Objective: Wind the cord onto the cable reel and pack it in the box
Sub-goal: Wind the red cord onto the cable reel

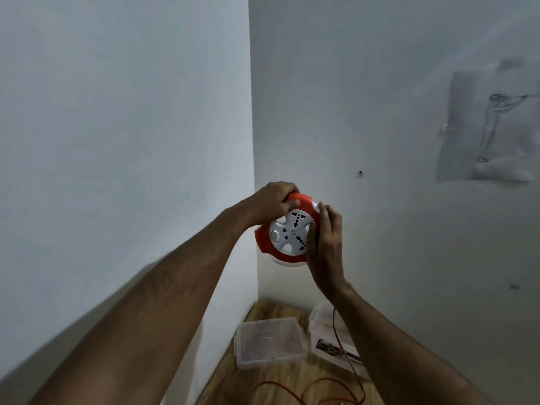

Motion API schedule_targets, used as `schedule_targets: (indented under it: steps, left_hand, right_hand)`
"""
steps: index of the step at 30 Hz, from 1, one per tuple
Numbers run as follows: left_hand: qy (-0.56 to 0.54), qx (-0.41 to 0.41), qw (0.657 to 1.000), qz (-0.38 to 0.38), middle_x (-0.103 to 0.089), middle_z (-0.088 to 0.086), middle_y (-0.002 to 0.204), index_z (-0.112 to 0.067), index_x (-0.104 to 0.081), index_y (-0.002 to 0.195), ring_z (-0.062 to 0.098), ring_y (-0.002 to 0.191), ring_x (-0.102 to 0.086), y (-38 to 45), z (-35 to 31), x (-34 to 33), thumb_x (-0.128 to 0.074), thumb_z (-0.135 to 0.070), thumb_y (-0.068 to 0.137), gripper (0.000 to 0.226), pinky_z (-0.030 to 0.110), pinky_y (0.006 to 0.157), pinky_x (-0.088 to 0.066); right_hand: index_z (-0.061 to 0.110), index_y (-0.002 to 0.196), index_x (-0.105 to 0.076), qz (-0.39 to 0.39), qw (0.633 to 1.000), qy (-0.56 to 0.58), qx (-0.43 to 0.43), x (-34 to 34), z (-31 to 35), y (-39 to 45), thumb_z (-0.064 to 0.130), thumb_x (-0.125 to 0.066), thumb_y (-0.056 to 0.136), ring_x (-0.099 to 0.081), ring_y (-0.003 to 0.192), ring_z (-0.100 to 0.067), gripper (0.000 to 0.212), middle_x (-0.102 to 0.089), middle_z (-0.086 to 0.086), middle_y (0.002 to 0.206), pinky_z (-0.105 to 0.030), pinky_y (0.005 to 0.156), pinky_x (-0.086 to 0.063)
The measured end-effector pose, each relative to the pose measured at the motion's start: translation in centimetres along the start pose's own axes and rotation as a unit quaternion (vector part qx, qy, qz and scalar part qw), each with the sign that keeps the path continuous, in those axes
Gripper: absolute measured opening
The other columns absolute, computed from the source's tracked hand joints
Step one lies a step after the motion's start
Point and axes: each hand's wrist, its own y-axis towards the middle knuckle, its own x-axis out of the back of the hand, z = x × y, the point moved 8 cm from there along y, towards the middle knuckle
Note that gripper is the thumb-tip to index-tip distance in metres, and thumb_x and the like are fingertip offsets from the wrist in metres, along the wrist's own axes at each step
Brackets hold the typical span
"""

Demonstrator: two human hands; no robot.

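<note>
Left hand [273, 201] gripping cable reel [287, 232] top, right hand [324, 241] clasping its side, cord [339, 334] dangling below

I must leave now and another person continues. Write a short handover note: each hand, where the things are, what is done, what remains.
Left hand: grips the orange handle at the top of the cable reel, held up in front of the wall corner.
Right hand: fingers curled on the reel's right edge and white socket face.
Cord: red, hangs below the right wrist to loose loops on the wooden floor.
Box: clear, open, on the floor by the wall; its lid lies to its left.
Done: box opened.
Left: wind the remaining cord, put the reel in the box.
</note>
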Motion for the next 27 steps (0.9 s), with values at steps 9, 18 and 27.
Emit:
schedule_targets:
  steps: [9,18,27]
  left_hand:
    - [0.071,-0.102,0.992,0.027,-0.064,0.008,0.115,-0.011,-0.059,0.122,0.02,0.1,-0.06,2.8,-2.6,-1.7,-0.064,-0.015,0.092,0.03,0.027,0.086,-0.05]
    - [-0.061,-0.184,0.981,0.023,-0.072,0.004,0.11,-0.013,-0.066,0.122,0.011,0.094,-0.067,4.1,-4.1,-1.8,-0.068,-0.026,0.091,0.034,0.019,0.081,-0.053]
    - [0.001,-0.146,0.981,0.131,-0.065,0.003,0.108,-0.012,-0.064,0.118,0.015,0.097,-0.062,6.2,-5.1,-3.7,-0.067,-0.027,0.091,0.031,0.027,0.081,-0.053]
  right_hand:
    - [0.005,0.147,-0.038,-0.013,0.996,-0.083,0.0,2.2,-1.2,0.5,0.029,-0.038,0.106,-0.052,0.123,-0.026,0.047,-0.041,-0.016,0.138,-0.045,0.094,-0.057]
    - [0.007,0.146,-0.038,-0.03,0.993,-0.117,0.004,5.0,-1.9,0.5,0.031,-0.038,0.106,-0.053,0.12,-0.023,0.047,-0.041,-0.016,0.137,-0.044,0.088,-0.06]
    - [0.006,0.145,-0.04,-0.008,0.987,-0.16,0.0,6.2,-2.8,0.8,0.023,-0.043,0.105,-0.056,0.117,-0.025,0.044,-0.045,-0.018,0.136,-0.042,0.087,-0.06]
